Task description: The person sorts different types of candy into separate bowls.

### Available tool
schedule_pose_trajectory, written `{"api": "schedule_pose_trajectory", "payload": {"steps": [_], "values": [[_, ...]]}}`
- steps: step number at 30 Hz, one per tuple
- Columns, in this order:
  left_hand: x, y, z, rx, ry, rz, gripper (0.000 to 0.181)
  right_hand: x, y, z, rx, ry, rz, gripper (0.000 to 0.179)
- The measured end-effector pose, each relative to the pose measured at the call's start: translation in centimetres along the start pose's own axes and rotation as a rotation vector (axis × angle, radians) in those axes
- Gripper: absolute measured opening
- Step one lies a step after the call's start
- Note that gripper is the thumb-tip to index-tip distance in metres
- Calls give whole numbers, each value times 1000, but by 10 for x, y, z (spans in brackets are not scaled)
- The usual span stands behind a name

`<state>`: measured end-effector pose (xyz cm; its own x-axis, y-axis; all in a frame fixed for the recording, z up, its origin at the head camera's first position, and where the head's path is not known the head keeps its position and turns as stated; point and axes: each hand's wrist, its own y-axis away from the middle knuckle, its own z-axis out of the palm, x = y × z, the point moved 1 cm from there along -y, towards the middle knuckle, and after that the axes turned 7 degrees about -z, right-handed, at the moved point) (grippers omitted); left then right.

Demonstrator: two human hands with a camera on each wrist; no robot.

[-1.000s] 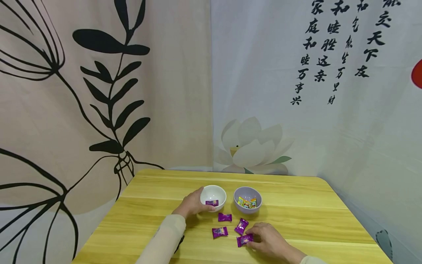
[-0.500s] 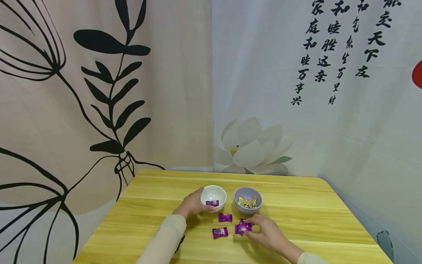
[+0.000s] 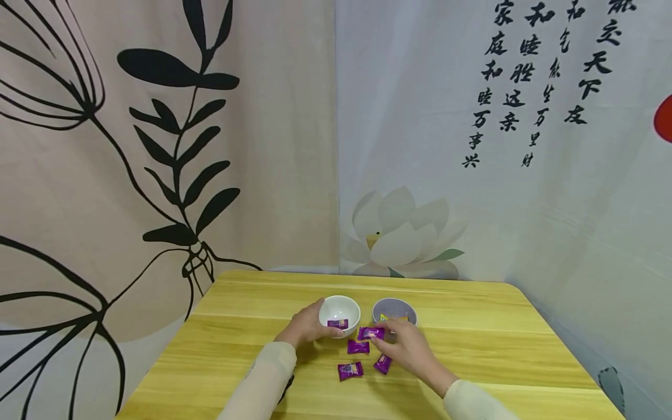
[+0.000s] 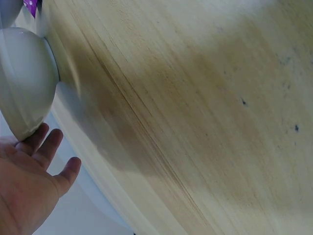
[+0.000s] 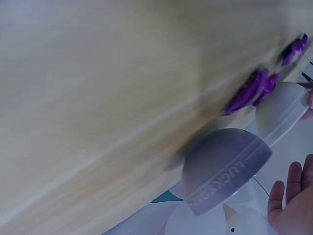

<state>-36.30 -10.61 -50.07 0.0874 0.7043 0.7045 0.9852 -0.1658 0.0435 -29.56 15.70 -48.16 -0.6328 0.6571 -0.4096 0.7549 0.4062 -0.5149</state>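
Observation:
My left hand (image 3: 308, 324) grips the side of a white bowl (image 3: 341, 306), its thumb at the near rim. One purple-wrapped candy (image 3: 338, 324) lies inside that bowl. Between thumb and fingers, my right hand (image 3: 412, 349) pinches another purple-wrapped candy (image 3: 370, 333), held just right of the white bowl and in front of the lilac bowl (image 3: 395, 303). On the table are a purple candy (image 3: 358, 347) below the held one, another (image 3: 350, 371) nearer me, and a third (image 3: 383, 364) under the right hand. In the left wrist view, the hand's fingertips (image 4: 40, 134) touch the bowl's edge.
Yellow-wrapped candies (image 3: 385, 318) sit in the lilac bowl, partly hidden by my right hand. The wooden table (image 3: 262, 291) ends at a back edge against a printed curtain (image 3: 289, 146).
My right hand has picked up the nearest purple candy, carried it over another one, and moved it forward and left toward the white bowl. The left hand stays at the bowl.

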Motion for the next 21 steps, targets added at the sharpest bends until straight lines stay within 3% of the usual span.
{"api": "schedule_pose_trajectory", "payload": {"steps": [11, 21], "values": [[-1, 0, -1, -15, 13, 14, 92, -10, -38, 16, 10, 25, 30, 30], [-4, -1, 0, -13, 3, 27, 91, -8, -57, 33, 34, 75, 62, 31]]}}
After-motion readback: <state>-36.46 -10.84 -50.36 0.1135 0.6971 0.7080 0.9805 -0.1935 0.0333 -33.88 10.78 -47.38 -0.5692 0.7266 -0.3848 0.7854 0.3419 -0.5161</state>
